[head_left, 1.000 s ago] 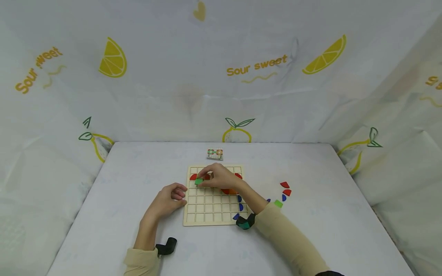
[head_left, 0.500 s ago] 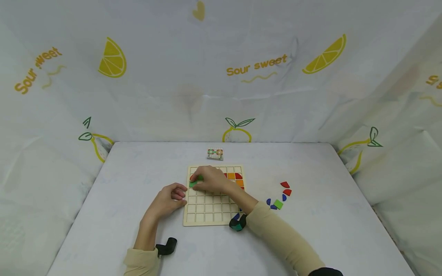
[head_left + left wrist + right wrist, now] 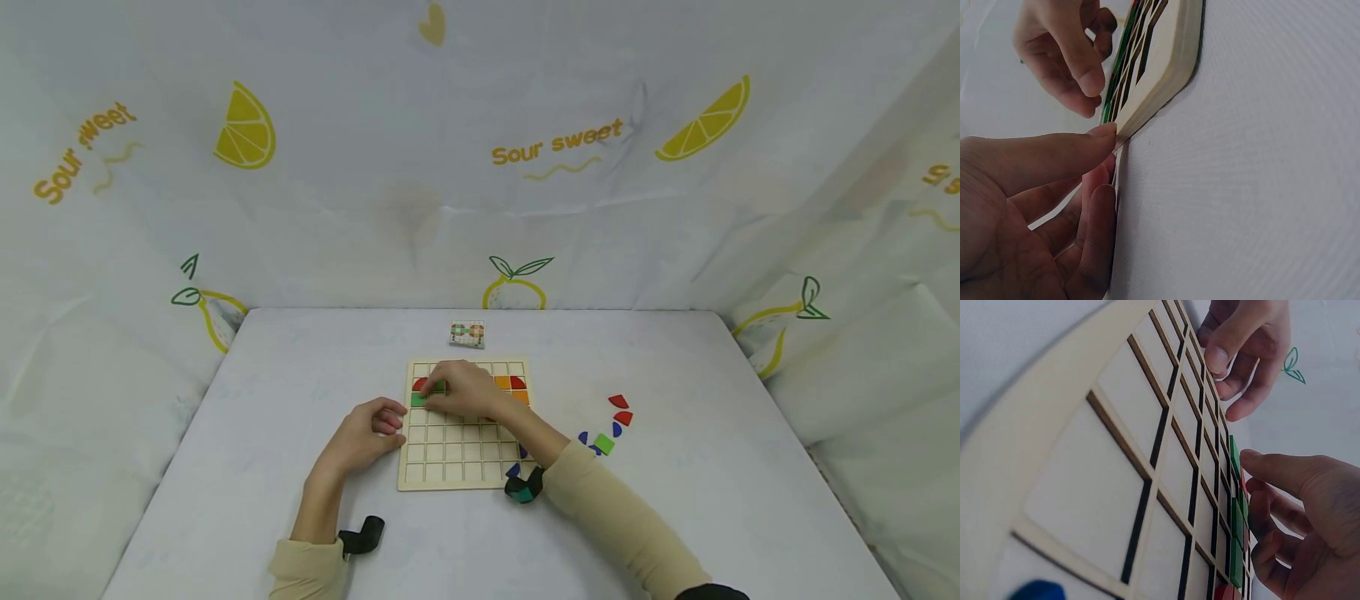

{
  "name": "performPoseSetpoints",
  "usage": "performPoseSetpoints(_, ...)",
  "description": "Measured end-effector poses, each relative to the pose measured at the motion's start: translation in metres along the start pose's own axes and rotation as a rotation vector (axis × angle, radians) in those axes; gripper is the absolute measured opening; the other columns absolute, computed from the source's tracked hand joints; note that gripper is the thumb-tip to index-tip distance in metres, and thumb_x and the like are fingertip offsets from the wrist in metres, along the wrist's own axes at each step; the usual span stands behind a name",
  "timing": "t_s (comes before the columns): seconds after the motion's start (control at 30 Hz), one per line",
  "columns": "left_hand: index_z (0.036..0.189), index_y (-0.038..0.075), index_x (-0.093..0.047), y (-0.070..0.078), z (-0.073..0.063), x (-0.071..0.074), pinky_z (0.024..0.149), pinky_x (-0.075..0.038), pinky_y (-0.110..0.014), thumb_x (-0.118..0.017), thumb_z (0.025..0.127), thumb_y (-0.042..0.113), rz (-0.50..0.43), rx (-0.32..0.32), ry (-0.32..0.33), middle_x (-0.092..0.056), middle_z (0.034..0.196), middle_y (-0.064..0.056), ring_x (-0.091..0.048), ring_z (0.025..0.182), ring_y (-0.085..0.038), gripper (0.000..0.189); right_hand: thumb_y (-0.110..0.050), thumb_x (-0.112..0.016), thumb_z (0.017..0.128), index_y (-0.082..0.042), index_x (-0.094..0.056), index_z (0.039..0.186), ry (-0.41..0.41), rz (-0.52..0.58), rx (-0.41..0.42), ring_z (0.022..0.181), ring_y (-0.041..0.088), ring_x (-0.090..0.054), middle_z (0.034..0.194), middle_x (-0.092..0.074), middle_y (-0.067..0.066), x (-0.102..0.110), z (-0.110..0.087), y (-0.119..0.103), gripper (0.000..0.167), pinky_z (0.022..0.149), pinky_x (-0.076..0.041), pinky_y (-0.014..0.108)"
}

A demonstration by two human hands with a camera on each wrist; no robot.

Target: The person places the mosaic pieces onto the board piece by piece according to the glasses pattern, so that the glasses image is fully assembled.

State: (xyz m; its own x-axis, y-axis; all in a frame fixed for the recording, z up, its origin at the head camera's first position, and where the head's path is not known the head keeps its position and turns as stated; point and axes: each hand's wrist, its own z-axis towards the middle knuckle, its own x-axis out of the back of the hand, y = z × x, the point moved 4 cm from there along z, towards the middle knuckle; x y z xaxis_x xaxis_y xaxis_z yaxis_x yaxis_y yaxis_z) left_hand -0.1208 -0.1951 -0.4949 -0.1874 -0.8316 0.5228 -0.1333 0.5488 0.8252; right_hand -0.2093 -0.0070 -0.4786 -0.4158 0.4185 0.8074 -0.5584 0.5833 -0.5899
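A pale wooden grid board [image 3: 465, 454] lies on the table, with coloured tiles set in some cells. My left hand [image 3: 364, 433] rests at its left edge; in the left wrist view the thumb [image 3: 1066, 156] touches the rim and the loosely bent fingers lie alongside. Over the board's upper left is my right hand [image 3: 465, 390], thumb and fingers apart. Close to the right thumb [image 3: 1272, 467] a green square tile [image 3: 417, 400] sits in a left-column cell. Another green tile [image 3: 1237, 564] shows lower in the right wrist view. The right hand hides several tiles in the head view.
A small pattern card [image 3: 467, 334] lies behind the board. Loose pieces are right of it: red pieces [image 3: 623, 417], blue pieces [image 3: 617, 430] and a light green square [image 3: 604, 444]. Orange tiles [image 3: 502, 382] and blue pieces [image 3: 513, 470] are on the board's right side.
My right hand carried a green tile leftward to the left column, where it now lies in a cell; the hand has since shifted slightly right. The left hand has stayed put.
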Motion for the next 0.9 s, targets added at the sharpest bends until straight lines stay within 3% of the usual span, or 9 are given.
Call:
performPoseSetpoints(0.13, 0.123, 0.002, -0.070, -0.001, 0.001, 0.000, 0.083, -0.053, -0.024, -0.081, 0.089, -0.002, -0.006, -0.002, -0.003, -0.071, 0.104, -0.008, -0.065, 0.092, -0.015, 0.036, -0.025, -0.079, 0.100, -0.019, -0.085, 0.111, 0.021, 0.015, 0.000, 0.101, 0.014, -0.068, 0.116, -0.079, -0.002, 0.006, -0.009, 0.003, 0.014, 0.086, -0.055, 0.031)
performPoseSetpoints(0.47, 0.123, 0.001, -0.070, 0.000, -0.001, -0.001, 0.081, -0.052, -0.022, -0.081, 0.089, -0.004, -0.010, 0.003, 0.001, -0.070, 0.104, -0.008, -0.065, 0.091, -0.015, 0.036, -0.026, -0.080, 0.099, -0.015, -0.083, 0.116, 0.042, 0.042, 0.009, 0.073, 0.003, -0.062, 0.120, -0.079, 0.001, 0.029, -0.044, 0.004, 0.020, 0.070, -0.052, 0.021)
performPoseSetpoints(0.63, 0.123, 0.001, -0.070, 0.001, -0.002, -0.001, 0.082, -0.053, -0.023, -0.081, 0.089, -0.004, -0.004, 0.002, 0.005, -0.070, 0.105, -0.009, -0.065, 0.092, -0.016, 0.036, -0.026, -0.081, 0.098, -0.014, -0.083, 0.116, 0.077, 0.024, 0.012, 0.076, 0.007, -0.057, 0.117, -0.079, 0.003, 0.039, -0.066, 0.008, 0.021, 0.070, -0.047, 0.022)
performPoseSetpoints(0.9, 0.123, 0.001, -0.070, 0.002, -0.003, -0.002, 0.082, -0.053, -0.024, -0.082, 0.089, -0.002, 0.004, -0.010, 0.009, -0.070, 0.105, -0.009, -0.065, 0.093, -0.016, 0.037, -0.025, -0.081, 0.097, -0.017, -0.082, 0.117, 0.115, 0.062, -0.087, 0.075, 0.007, -0.059, 0.117, -0.078, -0.001, 0.053, -0.100, 0.025, 0.022, 0.068, -0.050, 0.022)
